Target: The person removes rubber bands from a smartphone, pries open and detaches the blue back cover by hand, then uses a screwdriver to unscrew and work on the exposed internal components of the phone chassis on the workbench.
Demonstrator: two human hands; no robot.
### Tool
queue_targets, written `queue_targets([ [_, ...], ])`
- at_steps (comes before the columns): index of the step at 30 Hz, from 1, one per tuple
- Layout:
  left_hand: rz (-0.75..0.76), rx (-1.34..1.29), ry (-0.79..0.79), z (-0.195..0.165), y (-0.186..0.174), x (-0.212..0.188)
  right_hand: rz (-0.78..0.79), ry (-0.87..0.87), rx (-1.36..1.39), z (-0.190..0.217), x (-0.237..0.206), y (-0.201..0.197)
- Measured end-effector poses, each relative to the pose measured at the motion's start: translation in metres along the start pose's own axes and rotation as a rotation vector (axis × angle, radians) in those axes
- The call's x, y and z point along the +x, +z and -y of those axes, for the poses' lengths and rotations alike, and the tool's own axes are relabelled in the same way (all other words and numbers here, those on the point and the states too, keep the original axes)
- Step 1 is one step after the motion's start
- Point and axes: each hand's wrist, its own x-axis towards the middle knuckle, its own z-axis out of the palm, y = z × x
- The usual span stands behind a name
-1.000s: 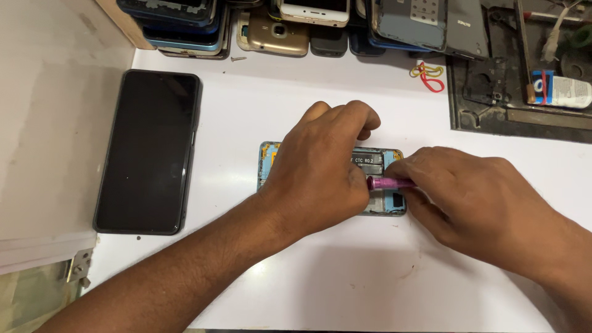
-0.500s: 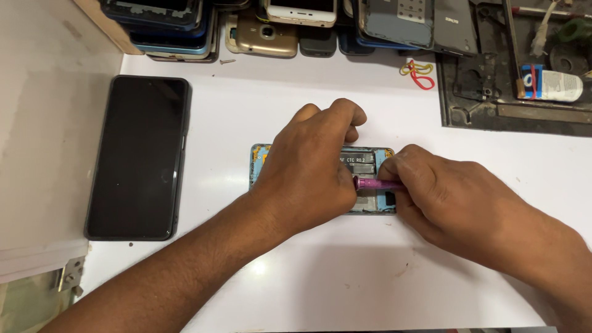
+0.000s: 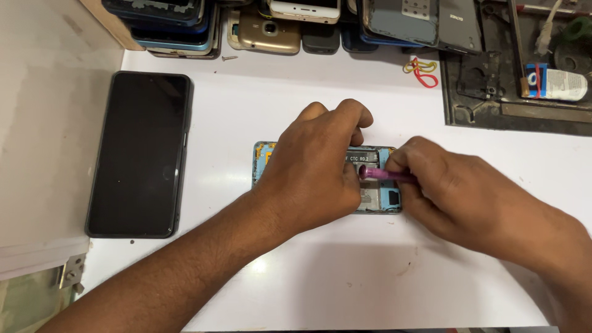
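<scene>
Pinning opened phone (image 3: 377,196), left hand (image 3: 311,169) lay flat; my right hand (image 3: 444,185) clamped purple tool (image 3: 379,174). Fragile, I judged: grip edges.

**Around the white tabletop**

A black smartphone (image 3: 140,154) lies face up at the left on the white tabletop (image 3: 320,290). Along the far edge runs a row of phone bodies and back covers (image 3: 271,21), a gold one (image 3: 265,34) among them, with a small screw (image 3: 229,58) just near of it. Red and yellow rubber bands (image 3: 421,68) lie far right, beside a dark work mat (image 3: 512,105) carrying a small white bottle (image 3: 555,83).
</scene>
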Motion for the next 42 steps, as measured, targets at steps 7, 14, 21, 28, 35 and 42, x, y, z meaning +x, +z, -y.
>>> queue_targets([
  [7,-0.026,0.005,0.047,-0.001,-0.001,0.0,-0.273,-0.317,0.283,-0.021,-0.001,-0.001],
  [14,-0.035,0.064,0.151,-0.001,0.0,-0.002,-0.732,-0.365,0.684,-0.031,-0.012,0.012],
  [21,0.012,0.087,0.155,-0.002,0.001,-0.004,-0.739,-0.389,0.678,-0.018,-0.018,0.017],
  [28,0.036,0.095,0.121,-0.003,0.001,-0.004,-0.729,-0.449,0.635,-0.016,-0.016,0.018],
  [35,0.031,0.092,0.122,-0.004,0.001,-0.004,-0.723,-0.445,0.632,-0.019,-0.014,0.019],
  [42,0.044,0.095,0.109,-0.004,0.001,-0.004,-0.71,-0.471,0.678,-0.017,-0.012,0.019],
])
